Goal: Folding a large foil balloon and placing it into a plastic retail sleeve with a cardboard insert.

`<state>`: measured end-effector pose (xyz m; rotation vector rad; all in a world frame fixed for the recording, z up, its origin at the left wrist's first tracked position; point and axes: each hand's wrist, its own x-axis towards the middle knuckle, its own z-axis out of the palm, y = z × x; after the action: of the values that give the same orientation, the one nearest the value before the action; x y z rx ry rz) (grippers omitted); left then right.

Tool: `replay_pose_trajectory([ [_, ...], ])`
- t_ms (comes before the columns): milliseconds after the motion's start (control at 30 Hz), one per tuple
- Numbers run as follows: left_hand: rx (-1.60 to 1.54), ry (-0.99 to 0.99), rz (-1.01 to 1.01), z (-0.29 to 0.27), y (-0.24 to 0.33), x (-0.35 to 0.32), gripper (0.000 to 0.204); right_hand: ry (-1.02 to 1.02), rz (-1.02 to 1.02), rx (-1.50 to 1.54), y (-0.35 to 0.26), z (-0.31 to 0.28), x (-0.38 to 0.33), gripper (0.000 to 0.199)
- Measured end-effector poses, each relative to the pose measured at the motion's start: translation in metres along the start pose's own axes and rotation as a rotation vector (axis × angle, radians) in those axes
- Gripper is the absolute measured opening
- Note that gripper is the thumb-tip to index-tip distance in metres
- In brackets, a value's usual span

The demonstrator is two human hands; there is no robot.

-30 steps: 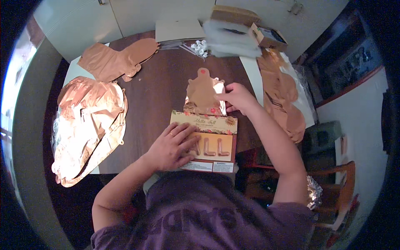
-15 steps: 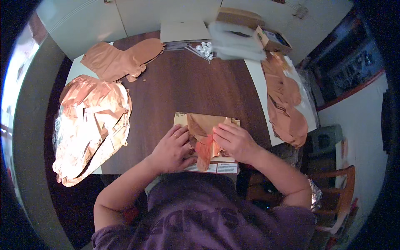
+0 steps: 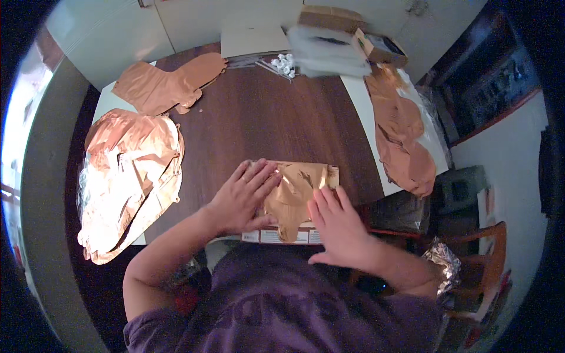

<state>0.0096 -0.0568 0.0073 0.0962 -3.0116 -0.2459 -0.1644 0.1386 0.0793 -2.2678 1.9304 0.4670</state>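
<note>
A folded copper foil balloon (image 3: 294,191) lies on a flat printed card (image 3: 282,236) at the near edge of the dark wooden table (image 3: 265,117). My left hand (image 3: 242,199) lies flat with fingers spread on the left part of the foil and card. My right hand (image 3: 338,226) rests palm down on the right part of the card, fingers touching the foil. Neither hand grips anything.
A heap of copper foil balloons (image 3: 126,176) lies at the left, one more (image 3: 168,85) at the far left, and several (image 3: 403,132) on white paper at the right. Cardboard boxes (image 3: 376,47), plastic bags (image 3: 326,50) and small white pieces (image 3: 283,63) sit at the far edge. A wooden chair (image 3: 477,259) stands right.
One second ago my right hand held the balloon upright above the card. It has since been folded down onto the card, and both hands now lie flat on it.
</note>
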Motion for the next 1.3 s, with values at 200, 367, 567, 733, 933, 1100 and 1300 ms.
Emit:
replay_pose_trajectory([
  [200, -0.065, 0.053, -0.179, 0.002, 0.064, -0.030, 0.088, 0.462, 0.189, -0.007, -0.054, 0.070, -0.016, 0.053],
  [367, -0.744, 0.238, -0.235, -0.014, 0.045, -0.031, 0.068, 0.579, 0.137, 0.084, -0.030, 0.070, -0.020, 0.044],
  [567, -0.845, 0.961, -0.334, -0.045, 0.042, -0.021, 0.054, 0.758, 0.540, 1.033, -0.008, 0.033, -0.029, 0.022],
  [733, -0.256, 0.537, -0.327, -0.045, 0.066, 0.022, 0.073, 0.947, 0.659, 2.560, -0.029, 0.041, 0.029, 0.028],
  [933, -0.099, 0.272, -0.292, 0.000, 0.040, 0.019, 0.074, 0.709, 0.687, 2.592, -0.059, 0.048, 0.054, 0.032],
  [1100, -0.038, 0.226, -0.232, 0.009, 0.029, 0.010, 0.075, -0.241, 0.508, 2.074, 0.006, 0.058, 0.008, 0.039],
  [1300, 0.015, 0.226, -0.283, 0.014, 0.036, 0.008, 0.075, 0.457, 0.355, 0.909, 0.016, 0.012, -0.012, 0.025],
])
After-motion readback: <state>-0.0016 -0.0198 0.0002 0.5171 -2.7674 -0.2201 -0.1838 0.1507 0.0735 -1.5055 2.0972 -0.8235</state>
